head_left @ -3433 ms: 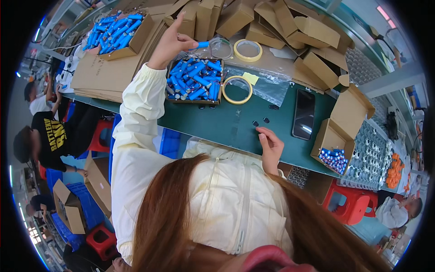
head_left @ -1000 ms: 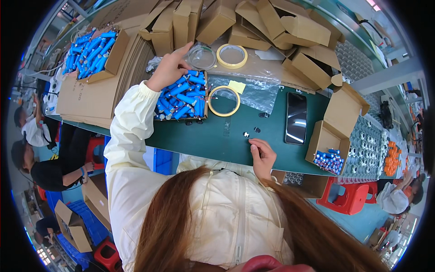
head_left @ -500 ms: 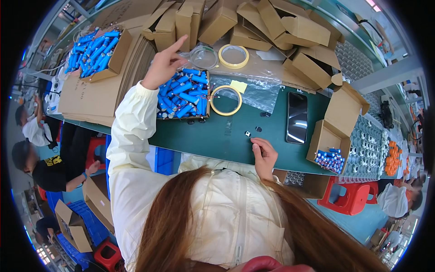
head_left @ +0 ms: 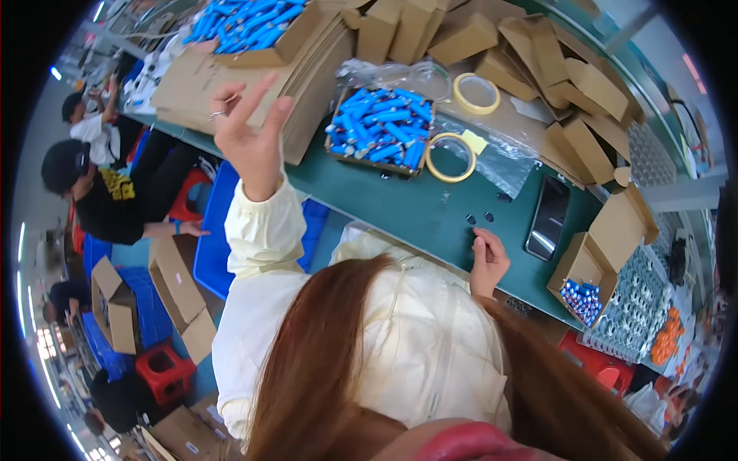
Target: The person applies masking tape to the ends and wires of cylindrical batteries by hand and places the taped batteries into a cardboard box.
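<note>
My left hand (head_left: 250, 131) is raised at the left, fingers apart and holding nothing, in front of the stack of flat cardboard (head_left: 296, 73). To its right on the green table, a cardboard box (head_left: 421, 163) is heaped with blue cylindrical battery cells (head_left: 384, 123). My right hand (head_left: 490, 260) is by the table's near edge, thumb and forefinger drawn together; whatever they may hold is too small to make out. Just beyond its fingertips lie a small dark piece (head_left: 470, 219) and another dark piece (head_left: 489, 217).
A roll of yellow tape (head_left: 450, 175) lies against the cell box, with another tape roll (head_left: 477, 109) behind. A black phone (head_left: 548, 218) and an open carton (head_left: 596, 265) of small blue cells are at right. Another person (head_left: 115, 192) sits at left beside a blue bin (head_left: 211, 238).
My left hand has moved left, away from above the cell box, and its fingers have spread. The whole view has turned and shifted. My right hand stays near the small dark pieces.
</note>
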The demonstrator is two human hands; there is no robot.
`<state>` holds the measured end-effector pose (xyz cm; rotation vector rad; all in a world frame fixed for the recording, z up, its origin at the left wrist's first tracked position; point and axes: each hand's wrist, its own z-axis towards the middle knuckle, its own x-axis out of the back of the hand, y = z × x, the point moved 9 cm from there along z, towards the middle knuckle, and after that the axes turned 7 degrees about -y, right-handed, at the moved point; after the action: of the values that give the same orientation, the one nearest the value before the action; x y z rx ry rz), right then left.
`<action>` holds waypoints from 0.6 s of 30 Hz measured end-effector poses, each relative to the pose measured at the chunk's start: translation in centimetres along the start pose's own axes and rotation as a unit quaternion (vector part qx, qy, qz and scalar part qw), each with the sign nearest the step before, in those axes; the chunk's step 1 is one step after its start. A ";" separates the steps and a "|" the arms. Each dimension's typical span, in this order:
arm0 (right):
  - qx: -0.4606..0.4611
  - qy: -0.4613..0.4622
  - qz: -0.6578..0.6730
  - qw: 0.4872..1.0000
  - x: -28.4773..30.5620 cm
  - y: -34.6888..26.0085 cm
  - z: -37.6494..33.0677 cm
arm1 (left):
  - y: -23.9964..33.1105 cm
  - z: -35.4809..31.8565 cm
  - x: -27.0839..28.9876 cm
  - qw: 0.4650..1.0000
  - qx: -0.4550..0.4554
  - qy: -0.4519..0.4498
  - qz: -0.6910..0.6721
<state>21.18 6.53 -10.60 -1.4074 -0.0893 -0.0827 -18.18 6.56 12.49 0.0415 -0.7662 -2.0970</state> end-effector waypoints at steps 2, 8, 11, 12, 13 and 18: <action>-0.012 -0.009 0.013 1.000 -0.3 -0.4 -0.1 | 1.6 -1.0 0.3 0.998 -0.016 -0.018 -0.061; -0.007 -0.006 0.004 1.000 -0.5 -0.6 0.0 | 2.5 -4.6 -1.8 0.932 0.139 -0.098 -0.320; 0.005 -0.006 -0.005 1.000 -0.6 -0.5 -0.2 | 3.8 -5.7 -2.6 0.934 0.108 -0.150 -0.305; -0.011 -0.017 -0.025 0.999 -0.7 -0.6 -0.3 | 5.0 -5.8 -2.6 0.935 0.068 -0.153 -0.311; -0.010 -0.029 -0.022 0.999 -0.9 -0.4 -0.4 | 5.2 -6.7 -3.6 0.916 0.122 -0.219 -0.313; 0.006 -0.028 -0.064 0.998 -1.4 -0.9 -0.9 | 8.1 -9.8 -5.9 0.877 0.094 -0.312 -0.354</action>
<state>19.68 5.52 -10.05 -1.3922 -0.2252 -0.1489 -5.74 2.61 7.45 -0.3091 -1.5216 -2.7575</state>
